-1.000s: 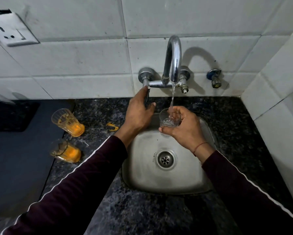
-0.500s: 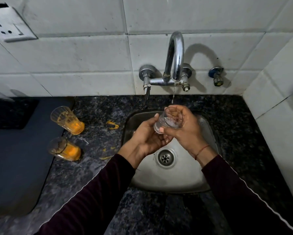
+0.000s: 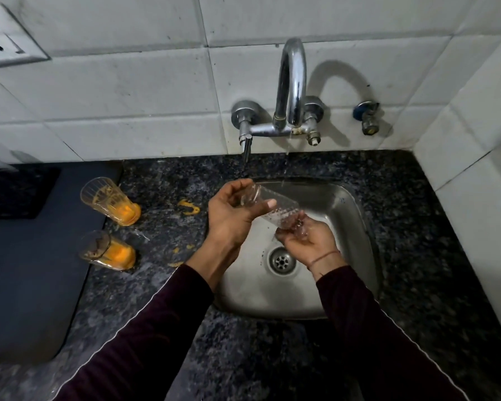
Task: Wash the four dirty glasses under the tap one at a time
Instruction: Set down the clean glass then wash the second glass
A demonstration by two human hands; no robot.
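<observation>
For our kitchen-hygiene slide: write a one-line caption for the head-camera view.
Both hands, left and right, tilt a clear glass over the sink; two orange-stained glasses wait.

A: What do the hands hold?
B: The left hand (image 3: 232, 215) and right hand (image 3: 307, 241) both grip one clear glass (image 3: 272, 209), tilted over the sink (image 3: 356, 215). A thin water thread falls from the tap (image 3: 291, 82) at 12 o'clock.
A: And at 9 o'clock?
B: Two dirty glasses (image 3: 110, 201) (image 3: 107, 250) with orange residue stand on the counter (image 3: 162, 180).
</observation>
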